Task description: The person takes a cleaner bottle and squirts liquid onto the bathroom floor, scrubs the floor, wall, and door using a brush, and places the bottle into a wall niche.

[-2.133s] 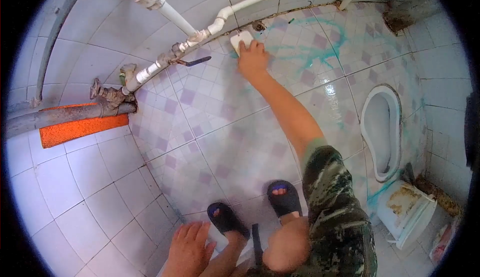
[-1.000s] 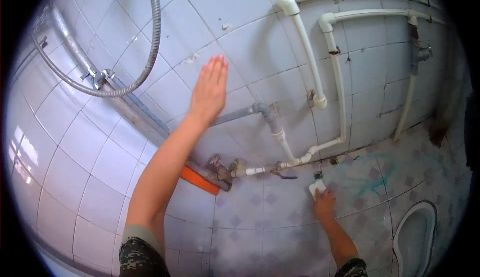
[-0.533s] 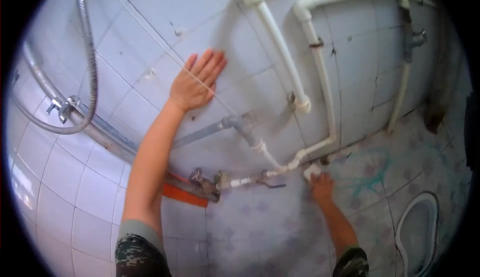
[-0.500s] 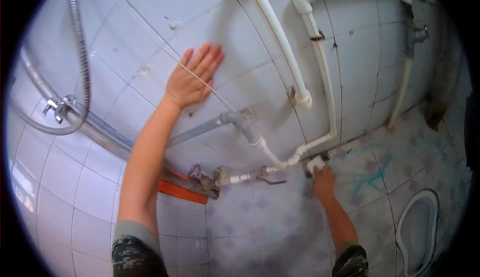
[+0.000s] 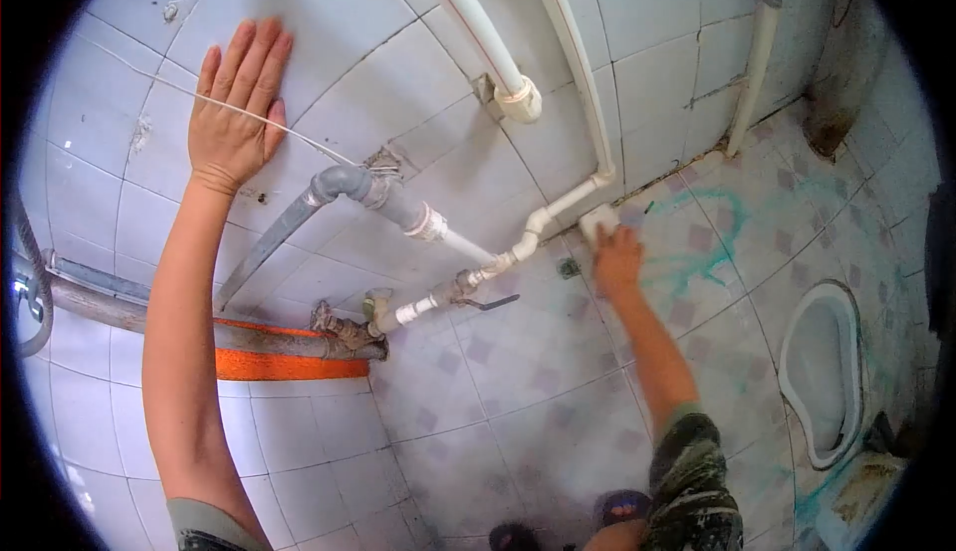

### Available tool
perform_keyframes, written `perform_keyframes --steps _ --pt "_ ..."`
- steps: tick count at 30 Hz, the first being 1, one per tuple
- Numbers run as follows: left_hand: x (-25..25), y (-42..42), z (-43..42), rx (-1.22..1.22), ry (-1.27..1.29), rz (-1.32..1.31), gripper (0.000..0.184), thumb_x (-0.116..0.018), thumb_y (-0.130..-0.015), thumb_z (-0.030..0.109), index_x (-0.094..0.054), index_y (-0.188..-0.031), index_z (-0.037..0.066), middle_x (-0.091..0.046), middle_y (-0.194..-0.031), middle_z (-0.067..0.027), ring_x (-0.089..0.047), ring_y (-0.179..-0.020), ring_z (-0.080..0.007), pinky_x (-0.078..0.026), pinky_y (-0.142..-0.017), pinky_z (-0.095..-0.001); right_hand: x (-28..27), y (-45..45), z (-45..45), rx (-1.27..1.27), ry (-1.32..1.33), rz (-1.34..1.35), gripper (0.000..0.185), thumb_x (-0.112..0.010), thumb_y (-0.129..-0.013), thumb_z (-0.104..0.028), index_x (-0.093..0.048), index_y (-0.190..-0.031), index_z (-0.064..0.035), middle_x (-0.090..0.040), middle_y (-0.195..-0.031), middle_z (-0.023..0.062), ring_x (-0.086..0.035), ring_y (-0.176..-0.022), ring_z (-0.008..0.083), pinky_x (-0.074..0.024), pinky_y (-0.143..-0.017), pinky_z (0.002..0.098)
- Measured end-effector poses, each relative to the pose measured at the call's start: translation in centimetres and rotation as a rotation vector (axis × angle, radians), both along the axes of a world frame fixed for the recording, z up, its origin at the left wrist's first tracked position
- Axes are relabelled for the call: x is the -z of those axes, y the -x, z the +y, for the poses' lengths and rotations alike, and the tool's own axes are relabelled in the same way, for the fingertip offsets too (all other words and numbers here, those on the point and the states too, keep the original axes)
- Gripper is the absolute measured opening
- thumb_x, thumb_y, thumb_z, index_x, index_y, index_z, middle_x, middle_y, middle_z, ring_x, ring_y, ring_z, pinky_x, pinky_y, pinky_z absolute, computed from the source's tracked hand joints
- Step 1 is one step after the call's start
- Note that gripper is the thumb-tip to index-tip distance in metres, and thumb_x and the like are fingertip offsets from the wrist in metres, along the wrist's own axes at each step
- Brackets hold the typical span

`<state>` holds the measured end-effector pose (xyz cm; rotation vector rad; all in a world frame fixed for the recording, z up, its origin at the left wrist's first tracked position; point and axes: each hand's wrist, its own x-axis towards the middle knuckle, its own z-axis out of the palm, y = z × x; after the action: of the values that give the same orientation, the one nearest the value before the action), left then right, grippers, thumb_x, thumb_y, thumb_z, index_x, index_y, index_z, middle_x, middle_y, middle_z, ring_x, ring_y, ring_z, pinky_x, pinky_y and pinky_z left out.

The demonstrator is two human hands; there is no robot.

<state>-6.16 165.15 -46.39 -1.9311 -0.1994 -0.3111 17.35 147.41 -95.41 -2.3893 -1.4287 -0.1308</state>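
My left hand (image 5: 237, 118) lies flat on the white wall tiles (image 5: 358, 78) with its fingers spread, and a thin white cord (image 5: 164, 81) crosses over it. At the foot of the wall, my right hand (image 5: 619, 257) is closed on a white block (image 5: 599, 220) against the tiled floor (image 5: 538, 342). Teal streaks (image 5: 722, 237) mark the floor just right of that hand. A small drain (image 5: 569, 268) shows to its left.
White pipe (image 5: 573, 198) runs low along the wall to a valve with a dark lever (image 5: 490, 303). Grey pipe (image 5: 269, 242) and an orange strip (image 5: 289, 365) are at left. A squat toilet (image 5: 822, 377) and a bucket (image 5: 861, 496) stand right.
My left hand has risen from near my knees to the wall. My right hand has slid the white block right along the wall's base, past the drain. The view has shifted.
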Motion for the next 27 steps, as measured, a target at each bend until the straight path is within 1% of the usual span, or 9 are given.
perform_keyframes --steps 3,6,8,10,11,15,22,25,27 --pt "0.2 0.1 -0.1 0.002 0.017 -0.003 0.064 -0.044 -0.078 0.013 -0.033 -0.141 0.008 -0.032 -0.147 -0.0067 -0.026 -0.138 -0.0224 -0.014 -0.114 -0.0399 -1.2 -3.5 -0.4 0.136 0.102 0.029 0.047 -0.049 -0.082 -0.018 -0.050 -0.129 -0.0133 -0.048 -0.118 0.0184 -0.045 -0.111 0.0337 -0.0403 -0.083 0.0481" --pt "0.2 0.0 -0.1 0.030 0.044 -0.024 0.062 -0.043 -0.079 0.012 -0.034 -0.141 0.007 -0.032 -0.147 -0.0075 -0.025 -0.138 -0.0228 -0.014 -0.114 -0.0402 1.4 -1.4 -0.1 0.210 0.032 -0.011 0.046 -0.050 -0.082 -0.019 -0.050 -0.128 -0.0134 -0.049 -0.115 0.0158 -0.045 -0.111 0.0326 -0.0406 -0.085 0.0486" --pt "0.2 0.0 0.0 0.014 0.035 -0.013 0.062 -0.042 -0.079 0.012 -0.035 -0.140 0.007 -0.033 -0.146 -0.0075 -0.025 -0.138 -0.0227 -0.014 -0.114 -0.0401 1.6 2.8 -0.9 0.055 0.049 -0.072 0.045 -0.050 -0.083 -0.020 -0.051 -0.127 -0.0138 -0.050 -0.115 0.0150 -0.045 -0.112 0.0325 -0.0401 -0.087 0.0491" --pt "0.2 0.0 0.1 0.030 0.030 -0.012 0.062 -0.041 -0.079 0.013 -0.034 -0.141 0.007 -0.032 -0.147 -0.0072 -0.025 -0.138 -0.0221 -0.014 -0.114 -0.0397 -0.2 5.1 -2.8 -0.219 0.047 0.078 0.044 -0.050 -0.083 -0.021 -0.052 -0.127 -0.0147 -0.050 -0.118 0.0157 -0.045 -0.112 0.0336 -0.0390 -0.089 0.0500" --pt "0.1 0.0 0.2 0.030 0.015 -0.008 0.062 -0.041 -0.079 0.012 -0.033 -0.141 0.007 -0.032 -0.147 -0.0069 -0.024 -0.138 -0.0217 -0.014 -0.114 -0.0396 0.0 4.3 -2.9 -0.208 0.048 0.078 0.044 -0.050 -0.083 -0.021 -0.052 -0.127 -0.0147 -0.050 -0.118 0.0157 -0.045 -0.112 0.0336 -0.0390 -0.089 0.0500" --pt "0.2 0.0 0.2 0.023 0.001 -0.002 0.063 -0.041 -0.079 0.012 -0.032 -0.142 0.008 -0.032 -0.147 -0.0063 -0.024 -0.138 -0.0207 -0.013 -0.114 -0.0391 1.1 -4.4 -4.9 0.048 -0.020 -0.075 0.049 -0.054 -0.080 -0.020 -0.051 -0.128 -0.0137 -0.048 -0.117 0.0178 -0.046 -0.109 0.0352 -0.0393 -0.088 0.0505" --pt "0.2 0.1 0.3 0.031 0.005 -0.010 0.063 -0.041 -0.079 0.012 -0.032 -0.142 0.009 -0.032 -0.147 -0.0061 -0.024 -0.138 -0.0207 -0.014 -0.114 -0.0394 -1.2 -14.3 -5.5 0.635 0.141 0.107 0.054 -0.058 -0.080 -0.023 -0.048 -0.132 -0.0147 -0.048 -0.118 0.0200 -0.046 -0.109 0.0361 -0.0393 -0.087 0.0511" --pt "0.2 0.0 0.2 0.031 0.001 -0.019 0.063 -0.041 -0.079 0.012 -0.033 -0.141 0.009 -0.032 -0.147 -0.0061 -0.025 -0.138 -0.0207 -0.014 -0.114 -0.0396 -0.8 -13.2 -2.2 0.522 0.075 0.126 0.049 -0.054 -0.082 -0.024 -0.049 -0.131 -0.0167 -0.048 -0.117 0.0190 -0.046 -0.108 0.0346 -0.0399 -0.085 0.0504" --pt "0.2 -0.1 0.3 0.051 0.004 -0.019 0.063 -0.041 -0.079 0.012 -0.033 -0.141 0.009 -0.032 -0.147 -0.0061 -0.025 -0.138 -0.0208 -0.014 -0.114 -0.0396 2.0 -10.4 0.1 0.319 0.027 -0.141 0.045 -0.051 -0.083 -0.023 -0.052 -0.128 -0.0177 -0.049 -0.115 0.0179 -0.047 -0.105 0.0334 -0.0399 -0.081 0.0494"
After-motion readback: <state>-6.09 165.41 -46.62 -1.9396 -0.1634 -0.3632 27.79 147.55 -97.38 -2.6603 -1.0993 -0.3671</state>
